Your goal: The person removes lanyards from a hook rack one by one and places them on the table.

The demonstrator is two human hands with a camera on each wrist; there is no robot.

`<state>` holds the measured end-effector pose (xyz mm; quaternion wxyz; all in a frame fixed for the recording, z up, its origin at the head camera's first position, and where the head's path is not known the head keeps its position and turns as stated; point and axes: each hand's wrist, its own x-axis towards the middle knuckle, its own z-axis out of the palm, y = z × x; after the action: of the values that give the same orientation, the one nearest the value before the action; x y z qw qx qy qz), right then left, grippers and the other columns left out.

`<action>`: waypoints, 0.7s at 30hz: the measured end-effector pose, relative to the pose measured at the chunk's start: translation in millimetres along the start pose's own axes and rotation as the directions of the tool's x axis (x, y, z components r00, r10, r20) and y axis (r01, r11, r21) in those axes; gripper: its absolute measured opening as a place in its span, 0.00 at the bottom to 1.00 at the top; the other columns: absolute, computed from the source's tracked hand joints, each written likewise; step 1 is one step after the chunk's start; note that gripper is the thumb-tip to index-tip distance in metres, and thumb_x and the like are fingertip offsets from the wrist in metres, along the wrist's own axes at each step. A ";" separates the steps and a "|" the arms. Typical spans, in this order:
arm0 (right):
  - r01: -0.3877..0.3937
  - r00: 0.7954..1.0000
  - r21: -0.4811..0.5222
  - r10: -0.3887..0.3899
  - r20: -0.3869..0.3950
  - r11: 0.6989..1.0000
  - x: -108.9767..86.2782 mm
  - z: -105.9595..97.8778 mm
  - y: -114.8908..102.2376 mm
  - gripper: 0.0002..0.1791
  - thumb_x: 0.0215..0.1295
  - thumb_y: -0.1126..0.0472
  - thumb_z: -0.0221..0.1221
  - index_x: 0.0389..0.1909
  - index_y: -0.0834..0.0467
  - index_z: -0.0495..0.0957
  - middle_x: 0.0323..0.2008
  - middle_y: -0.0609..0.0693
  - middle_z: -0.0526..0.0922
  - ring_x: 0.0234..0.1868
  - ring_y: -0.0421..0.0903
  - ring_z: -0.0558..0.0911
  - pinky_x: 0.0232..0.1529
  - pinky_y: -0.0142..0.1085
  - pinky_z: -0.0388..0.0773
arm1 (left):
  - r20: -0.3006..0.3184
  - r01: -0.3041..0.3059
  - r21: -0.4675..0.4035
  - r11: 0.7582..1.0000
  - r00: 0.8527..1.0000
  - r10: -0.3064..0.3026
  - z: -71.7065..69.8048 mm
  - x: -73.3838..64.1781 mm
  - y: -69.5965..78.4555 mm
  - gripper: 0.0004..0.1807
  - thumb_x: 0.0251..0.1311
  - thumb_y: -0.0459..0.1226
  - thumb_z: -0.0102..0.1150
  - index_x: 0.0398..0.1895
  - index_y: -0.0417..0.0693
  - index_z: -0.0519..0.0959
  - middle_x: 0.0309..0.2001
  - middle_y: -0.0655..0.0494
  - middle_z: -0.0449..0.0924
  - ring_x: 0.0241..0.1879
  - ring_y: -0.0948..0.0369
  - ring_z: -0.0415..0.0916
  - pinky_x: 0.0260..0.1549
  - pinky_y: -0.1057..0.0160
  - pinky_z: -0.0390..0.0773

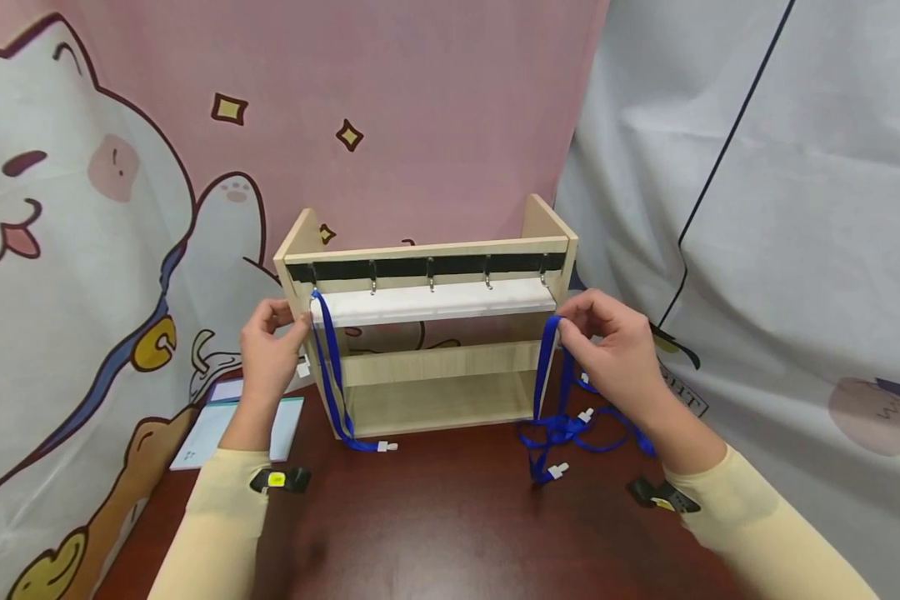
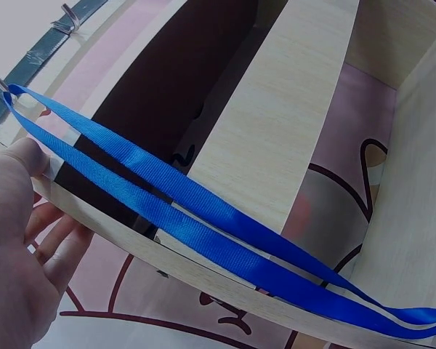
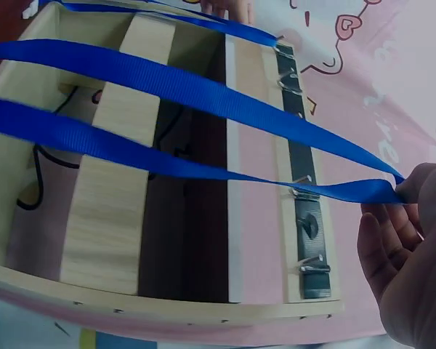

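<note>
A small wooden rack (image 1: 438,365) stands on the table, a row of metal hooks (image 1: 431,275) along its dark top strip. From the leftmost hook hangs a blue lanyard (image 1: 333,358), its white clip lying on the tabletop. My left hand (image 1: 266,354) grips the rack's left side panel (image 2: 167,262), thumb by the front edge and fingers on the outer face. Between thumb and fingers, my right hand (image 1: 618,346) pinches a second blue lanyard (image 3: 196,98) at its loop, beside the rack's right end. That lanyard's two straps run down from the fingertips in the head view.
More blue lanyards (image 1: 607,442) with white clips lie tangled at the rack's right foot. A pale notebook (image 1: 288,421) lies left of the rack on the dark red table (image 1: 420,525). Printed cloth (image 1: 450,125) hangs behind, and a grey cloth (image 1: 780,250) on the right.
</note>
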<state>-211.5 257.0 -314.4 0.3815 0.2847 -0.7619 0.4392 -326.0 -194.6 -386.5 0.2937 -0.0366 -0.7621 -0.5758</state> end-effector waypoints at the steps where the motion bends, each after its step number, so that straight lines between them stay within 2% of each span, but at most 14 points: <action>1: -0.003 1.000 0.002 0.003 0.009 1.000 -2.4 0.8 5.6 0.10 0.66 0.81 0.64 0.40 0.65 0.85 0.26 0.50 0.83 0.22 0.40 0.75 0.27 0.28 0.70 | -0.001 -0.001 -0.002 1.000 1.000 0.001 -0.1 0.1 0.2 0.15 0.74 0.43 0.71 0.55 0.44 0.83 0.49 0.50 0.86 0.54 0.58 0.80 0.60 0.45 0.76; 5: -0.028 0.999 0.017 0.028 0.041 0.999 -12.0 2.8 17.7 0.10 0.67 0.78 0.66 0.41 0.62 0.86 0.28 0.47 0.84 0.23 0.40 0.76 0.25 0.28 0.71 | -0.003 -0.005 -0.003 1.000 1.000 0.005 -0.5 0.8 0.5 0.15 0.74 0.43 0.71 0.55 0.45 0.83 0.49 0.51 0.86 0.54 0.58 0.80 0.58 0.48 0.77; 10: -0.079 0.994 -0.007 0.080 0.073 0.997 -28.5 3.5 26.0 0.05 0.71 0.74 0.67 0.43 0.64 0.86 0.28 0.47 0.84 0.24 0.41 0.76 0.24 0.29 0.70 | -0.006 -0.021 0.001 1.000 1.000 0.021 -0.2 1.3 -0.8 0.14 0.74 0.42 0.71 0.54 0.44 0.83 0.48 0.51 0.86 0.52 0.59 0.81 0.51 0.59 0.81; 14: -0.111 0.990 -0.035 0.113 0.078 0.993 -37.6 4.6 22.5 0.05 0.71 0.76 0.65 0.42 0.66 0.85 0.27 0.49 0.85 0.22 0.41 0.76 0.22 0.30 0.70 | -0.019 -0.032 0.002 0.999 0.999 0.032 0.3 1.4 -1.2 0.13 0.73 0.41 0.71 0.53 0.44 0.83 0.47 0.52 0.87 0.51 0.60 0.82 0.46 0.65 0.80; 19: -0.128 0.989 -0.032 0.130 0.069 0.991 -42.3 4.9 10.4 0.08 0.68 0.81 0.64 0.40 0.66 0.84 0.25 0.52 0.83 0.18 0.42 0.74 0.20 0.30 0.68 | -0.022 -0.042 0.003 0.999 0.999 0.042 1.1 1.5 -0.9 0.13 0.73 0.40 0.71 0.53 0.43 0.83 0.47 0.51 0.87 0.50 0.60 0.82 0.46 0.65 0.81; 21: -0.141 0.987 -0.042 0.144 0.077 0.989 -47.1 4.0 17.1 0.10 0.67 0.81 0.66 0.40 0.64 0.84 0.25 0.51 0.83 0.17 0.42 0.74 0.19 0.29 0.69 | -0.020 -0.040 0.006 0.999 0.999 0.040 1.5 1.4 -1.1 0.13 0.74 0.40 0.71 0.54 0.43 0.83 0.48 0.51 0.87 0.51 0.60 0.82 0.47 0.64 0.81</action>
<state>-200.2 265.8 -362.6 0.3236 0.2400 -0.8027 0.4397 -328.3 -194.0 -387.0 0.3126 -0.0453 -0.7598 -0.5682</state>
